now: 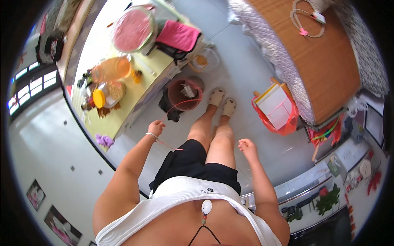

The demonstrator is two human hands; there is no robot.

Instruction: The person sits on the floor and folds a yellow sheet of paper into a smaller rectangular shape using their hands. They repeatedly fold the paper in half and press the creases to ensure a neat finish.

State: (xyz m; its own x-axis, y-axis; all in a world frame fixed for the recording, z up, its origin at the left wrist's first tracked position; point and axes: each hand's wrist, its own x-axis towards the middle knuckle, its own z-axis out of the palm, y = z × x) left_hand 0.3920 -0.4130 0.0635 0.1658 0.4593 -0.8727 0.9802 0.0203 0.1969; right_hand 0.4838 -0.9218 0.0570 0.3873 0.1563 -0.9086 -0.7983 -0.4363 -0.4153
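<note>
My left hand [156,128] is closed on a thin pink cord [175,105]. One stretch of the cord arcs out over a pinkish waste bin [172,91]; the other end hangs back toward my black shorts. The bin stands on the floor beside the table, with some pale litter inside and a dark bag against its side. On my right, my right hand [248,148] hangs in the air with its fingers loosely bent and a little apart. I see nothing in it, and it touches nothing.
A yellow-topped table [135,96] at the left bears a pink round covered container [132,29], a yellow-lidded jar [99,98] and a pink cloth [179,35]. A red bag [287,125] with flat items stands near the wooden-topped bed [324,69].
</note>
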